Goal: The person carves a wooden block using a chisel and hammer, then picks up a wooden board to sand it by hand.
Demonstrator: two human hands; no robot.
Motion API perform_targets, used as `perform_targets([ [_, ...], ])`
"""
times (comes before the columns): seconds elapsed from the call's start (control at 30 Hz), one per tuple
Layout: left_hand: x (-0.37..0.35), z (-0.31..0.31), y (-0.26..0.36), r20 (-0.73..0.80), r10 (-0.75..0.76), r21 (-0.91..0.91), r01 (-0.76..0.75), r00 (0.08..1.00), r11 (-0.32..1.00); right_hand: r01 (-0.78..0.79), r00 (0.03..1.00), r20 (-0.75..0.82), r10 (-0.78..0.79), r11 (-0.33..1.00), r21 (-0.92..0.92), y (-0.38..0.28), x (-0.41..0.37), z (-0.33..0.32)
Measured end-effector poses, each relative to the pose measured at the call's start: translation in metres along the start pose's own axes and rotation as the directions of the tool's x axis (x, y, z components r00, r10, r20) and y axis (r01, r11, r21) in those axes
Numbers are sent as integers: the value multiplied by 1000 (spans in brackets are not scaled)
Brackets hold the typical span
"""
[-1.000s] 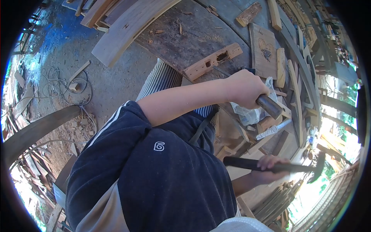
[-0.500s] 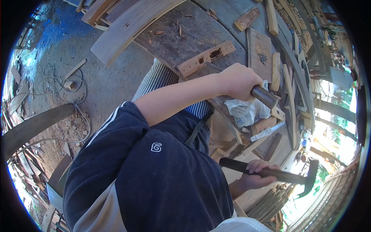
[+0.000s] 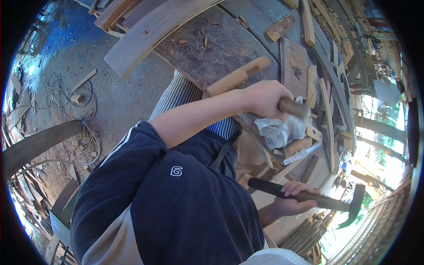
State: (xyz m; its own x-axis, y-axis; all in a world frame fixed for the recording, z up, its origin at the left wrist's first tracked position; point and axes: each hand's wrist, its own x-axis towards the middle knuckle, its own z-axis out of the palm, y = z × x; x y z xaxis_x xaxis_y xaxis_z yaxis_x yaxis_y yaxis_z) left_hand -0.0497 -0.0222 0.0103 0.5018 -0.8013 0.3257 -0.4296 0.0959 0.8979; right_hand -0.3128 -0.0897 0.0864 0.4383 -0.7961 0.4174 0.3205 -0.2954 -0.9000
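My left hand (image 3: pixel 269 99) is wrapped round the wooden handle (image 3: pixel 293 108) of a tool, which is blurred at its end; its blade is out of sight. Just beyond my left forearm, a pale wood block (image 3: pixel 238 76) lies slanted on the dark work surface (image 3: pixel 190 55), with a notch near its far end. Lower right, my right hand (image 3: pixel 298 198) grips a hammer (image 3: pixel 329 202) around the middle of its dark handle, its head pointing right. A clear plastic bag (image 3: pixel 280 131) lies beside my left hand.
A wide curved board (image 3: pixel 150 35) crosses the upper left. Wood offcuts (image 3: pixel 280 27) and a flat board (image 3: pixel 293 68) lie beyond the block. A wrapped stick (image 3: pixel 302 153) sits between my hands. Coiled cable (image 3: pixel 92 99) lies on the floor at left.
The wood block has turned, so its face with the holes no longer shows. My left hand has moved slightly left with the tool. The hammer has barely moved.
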Motion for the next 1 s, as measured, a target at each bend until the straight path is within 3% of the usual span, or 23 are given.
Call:
perform_targets([
  [0.03,-1,2,-4,-29,-65,-253,56,997,966,26,1000,5,-26,998,54,11,-8,1],
  [0.07,0,0,-2,-33,-61,-246,51,998,968,31,999,7,-31,998,62,20,-19,7],
  [0.13,-3,4,6,-8,44,-83,-45,999,996,-257,960,54,273,944,-207,32,-42,13],
  [0.23,-5,5,28,47,110,-6,-109,993,994,-357,920,44,391,877,-321,48,-64,14],
  [0.27,-6,6,35,87,130,43,-134,988,990,-364,916,44,398,874,-320,48,-63,15],
  [0.33,-15,8,41,101,90,79,-98,991,992,-264,964,-6,266,953,-149,45,-60,13],
  [0.43,-38,6,29,-101,-183,360,207,978,910,-233,969,-109,220,965,-122,37,-45,8],
  [0.53,-63,-11,3,-289,-366,529,466,885,709,-243,955,-213,205,956,-168,32,-36,0],
  [0.6,-79,-16,-27,-317,-380,650,491,869,580,-276,947,-204,246,953,-129,35,-35,-7],
  [0.67,-84,-26,-30,-296,-431,636,513,852,577,-306,927,-258,273,947,-98,36,-31,-5],
  [0.73,-85,-36,-30,-277,-479,622,535,833,571,-363,915,-212,343,930,-58,34,-27,-5],
  [0.8,-81,-48,-28,-244,-570,487,608,784,627,-414,883,-247,398,910,-13,31,-23,1],
  [0.93,-80,-73,-41,-268,-593,336,650,759,681,-521,815,-259,519,851,64,28,-22,1],
  [1.0,-85,-86,-57,-297,-506,252,577,810,777,-529,807,-268,526,846,68,30,-24,-3],
])
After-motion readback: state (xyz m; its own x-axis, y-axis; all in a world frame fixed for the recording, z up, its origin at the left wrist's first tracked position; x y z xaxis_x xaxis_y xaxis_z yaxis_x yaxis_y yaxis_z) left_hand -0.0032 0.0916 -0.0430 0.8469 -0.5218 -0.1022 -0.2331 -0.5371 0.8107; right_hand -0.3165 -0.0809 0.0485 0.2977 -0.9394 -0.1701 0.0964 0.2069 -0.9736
